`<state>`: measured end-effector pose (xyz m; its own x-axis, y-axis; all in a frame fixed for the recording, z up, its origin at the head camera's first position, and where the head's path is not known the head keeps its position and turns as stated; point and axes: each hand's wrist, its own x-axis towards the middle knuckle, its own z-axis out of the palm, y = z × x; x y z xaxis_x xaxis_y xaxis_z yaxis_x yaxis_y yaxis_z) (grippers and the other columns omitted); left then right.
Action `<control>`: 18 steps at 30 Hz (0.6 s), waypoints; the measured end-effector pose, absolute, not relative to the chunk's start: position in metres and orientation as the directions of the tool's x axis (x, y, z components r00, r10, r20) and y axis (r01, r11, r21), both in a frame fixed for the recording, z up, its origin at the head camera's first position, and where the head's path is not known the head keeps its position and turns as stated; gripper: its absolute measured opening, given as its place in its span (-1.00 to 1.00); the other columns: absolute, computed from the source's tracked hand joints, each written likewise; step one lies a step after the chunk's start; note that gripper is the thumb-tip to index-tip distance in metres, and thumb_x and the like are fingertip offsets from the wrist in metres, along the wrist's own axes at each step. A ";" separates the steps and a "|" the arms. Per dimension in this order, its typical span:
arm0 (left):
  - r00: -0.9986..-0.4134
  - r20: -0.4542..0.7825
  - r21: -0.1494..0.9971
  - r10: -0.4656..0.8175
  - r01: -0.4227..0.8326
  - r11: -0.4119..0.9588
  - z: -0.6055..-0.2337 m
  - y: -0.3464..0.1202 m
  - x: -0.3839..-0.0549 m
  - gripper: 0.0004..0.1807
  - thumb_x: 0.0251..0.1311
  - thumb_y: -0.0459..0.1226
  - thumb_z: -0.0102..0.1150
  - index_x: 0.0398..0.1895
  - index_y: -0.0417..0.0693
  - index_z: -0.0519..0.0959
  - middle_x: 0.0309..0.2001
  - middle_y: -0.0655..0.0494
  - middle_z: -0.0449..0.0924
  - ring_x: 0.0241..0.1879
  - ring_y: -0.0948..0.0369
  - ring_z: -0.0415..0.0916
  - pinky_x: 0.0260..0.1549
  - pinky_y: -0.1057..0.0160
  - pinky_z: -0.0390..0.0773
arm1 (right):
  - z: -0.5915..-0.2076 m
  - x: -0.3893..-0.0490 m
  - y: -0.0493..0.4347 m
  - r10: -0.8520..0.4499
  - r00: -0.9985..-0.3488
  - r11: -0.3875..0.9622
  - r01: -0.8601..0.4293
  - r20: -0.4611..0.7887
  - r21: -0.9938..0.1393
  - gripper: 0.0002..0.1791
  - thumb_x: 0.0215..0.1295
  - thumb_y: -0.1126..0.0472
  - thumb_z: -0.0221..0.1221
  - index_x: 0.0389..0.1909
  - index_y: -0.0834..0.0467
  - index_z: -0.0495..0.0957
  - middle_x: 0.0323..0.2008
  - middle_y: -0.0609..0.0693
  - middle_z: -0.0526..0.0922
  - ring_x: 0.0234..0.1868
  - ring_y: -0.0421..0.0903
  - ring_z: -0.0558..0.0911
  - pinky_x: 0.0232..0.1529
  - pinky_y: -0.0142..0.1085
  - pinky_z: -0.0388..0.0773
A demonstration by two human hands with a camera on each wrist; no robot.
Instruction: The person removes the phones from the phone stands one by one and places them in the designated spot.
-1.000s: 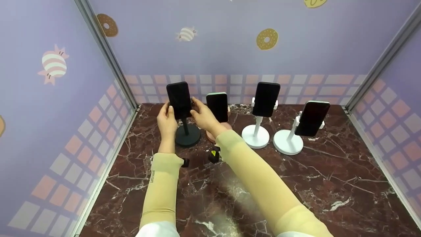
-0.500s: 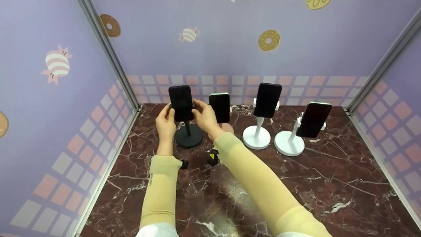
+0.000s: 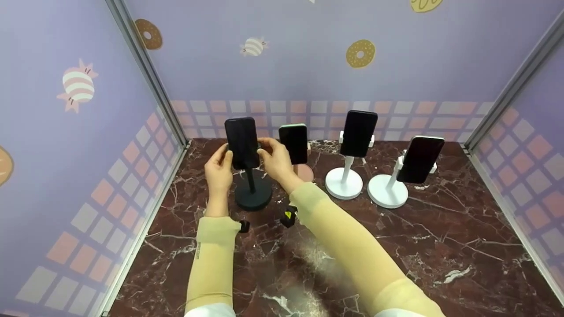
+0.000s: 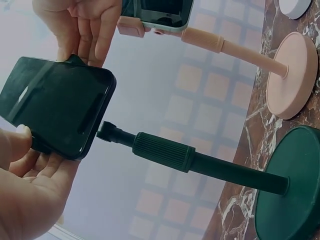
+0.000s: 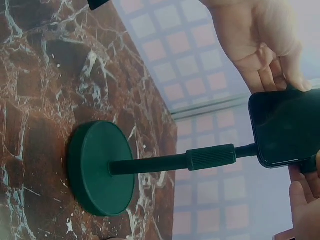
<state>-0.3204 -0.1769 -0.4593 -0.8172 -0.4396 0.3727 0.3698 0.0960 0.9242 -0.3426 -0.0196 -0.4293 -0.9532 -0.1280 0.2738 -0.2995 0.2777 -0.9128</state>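
Note:
A black phone [image 3: 243, 141] stands upright in a black phone stand [image 3: 253, 193] with a round base and a ribbed collar on its post. My left hand [image 3: 218, 176] grips the holder's left side, its thumb at the phone's front edge. On the opposite side my right hand [image 3: 277, 160] pinches the holder, fingers behind and thumb in front. Dark clamp ends poke out beneath both hands in the left wrist view, where the stand's post [image 4: 215, 167] rises behind the phone. The base [image 5: 102, 167] appears on the marble tabletop in the right wrist view.
Right of the black stand, a pink stand [image 3: 304, 172] carries a phone [image 3: 294, 144]. Two white stands [image 3: 343, 184] [image 3: 387, 191] hold dark phones farther right. Patterned lilac walls [image 3: 308, 66] enclose the marble table [image 3: 418, 255] at the back and sides.
The black stand's base has come a little toward me, along with both hands and the phone. Both hands keep their hold. The other stands stay put.

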 end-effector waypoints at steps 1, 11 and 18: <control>-0.817 0.373 0.923 -0.440 0.377 0.082 -0.459 -0.176 -0.318 -0.65 0.40 -0.50 0.14 0.20 -0.53 0.54 0.16 -0.49 0.59 -0.15 0.45 0.59 -0.09 0.58 0.56 | -0.430 -0.341 -0.018 -0.136 -0.951 0.268 -0.304 0.276 -0.914 -0.66 0.45 0.38 0.20 0.20 0.27 0.60 0.07 0.21 0.72 0.08 0.05 0.70 0.12 -0.23 0.65; -0.823 0.385 0.914 -0.418 0.403 0.049 -0.453 -0.160 -0.282 -0.63 0.39 -0.52 0.16 0.19 -0.58 0.52 0.13 -0.50 0.60 -0.17 0.51 0.61 -0.08 0.58 0.59 | -0.436 -0.317 0.004 -0.162 -0.920 0.161 -0.381 0.356 -0.911 -0.67 0.39 0.45 0.22 0.14 0.38 0.60 0.05 0.29 0.70 0.02 0.08 0.70 0.05 -0.30 0.67; -0.819 0.411 0.907 -0.402 0.412 0.087 -0.452 -0.138 -0.250 -0.65 0.37 -0.49 0.20 0.17 -0.50 0.57 -0.02 -0.39 0.70 -0.33 0.49 0.55 -0.30 0.57 0.56 | -0.437 -0.288 0.031 -0.158 -0.916 0.113 -0.388 0.369 -0.915 -0.66 0.38 0.44 0.23 0.15 0.39 0.60 0.04 0.29 0.72 0.00 0.04 0.71 -0.05 -0.47 0.61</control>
